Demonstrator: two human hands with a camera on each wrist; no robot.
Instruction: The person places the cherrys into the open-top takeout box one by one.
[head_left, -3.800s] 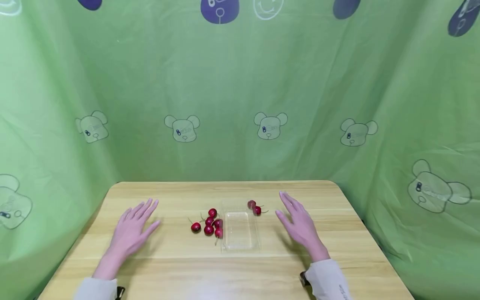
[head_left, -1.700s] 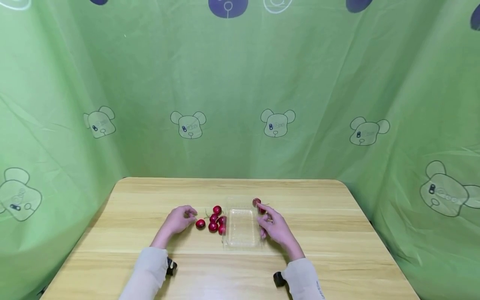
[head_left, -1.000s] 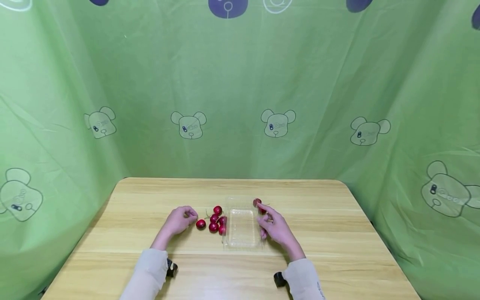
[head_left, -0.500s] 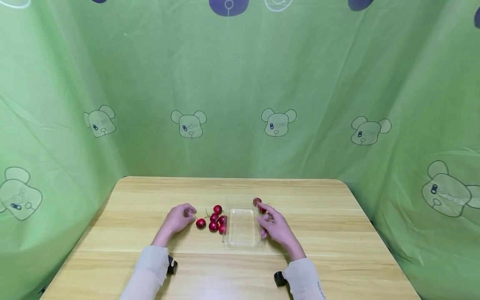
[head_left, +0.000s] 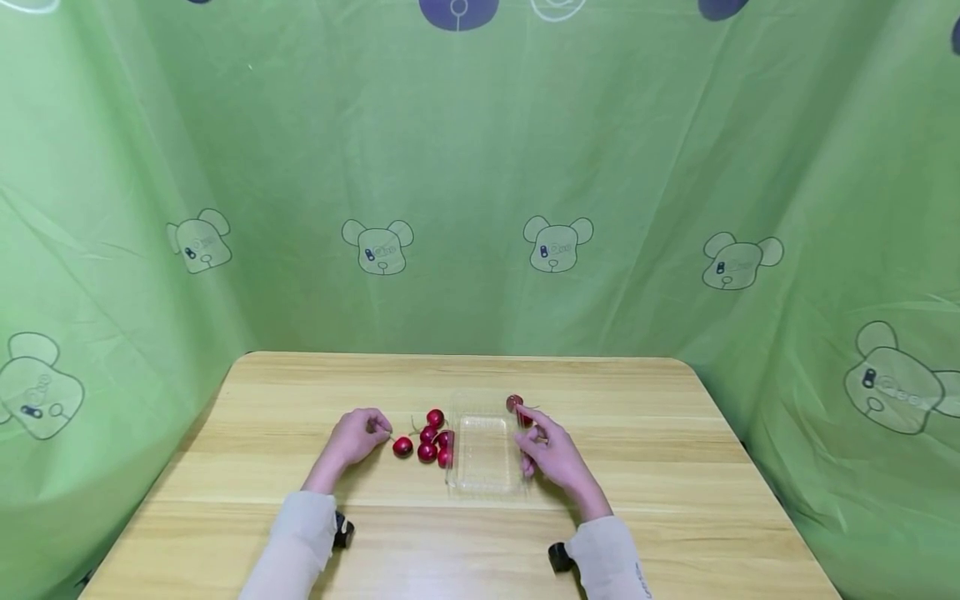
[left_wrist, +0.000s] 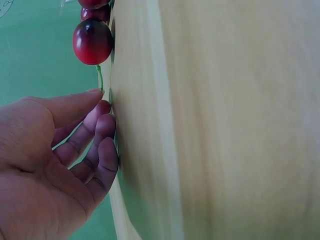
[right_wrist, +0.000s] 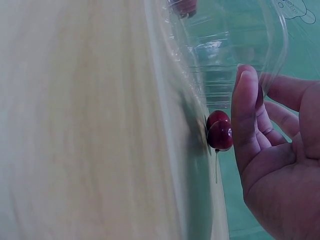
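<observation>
A clear plastic tray (head_left: 484, 485) lies mid-table with nothing in it. Several red cherries (head_left: 431, 437) sit in a cluster against its left side, and two more cherries (head_left: 514, 404) lie by its far right corner. My left hand (head_left: 384, 428) rests on the table just left of the cluster. In the left wrist view its thumb and forefinger (left_wrist: 96, 95) pinch the green stem of the nearest cherry (left_wrist: 92, 41). My right hand (head_left: 526, 443) holds the tray's right edge. The thumb (right_wrist: 245, 105) presses on the tray wall (right_wrist: 225, 45), close to the two cherries (right_wrist: 220, 132).
The wooden table (head_left: 645, 467) has rounded corners and bare wood on both sides of the hands. A green cloth (head_left: 480, 167) printed with bears hangs close behind it and along both sides.
Since the earliest frame both hands moved in from lying flat and apart to the cherries and the tray. Over the last second almost nothing has moved.
</observation>
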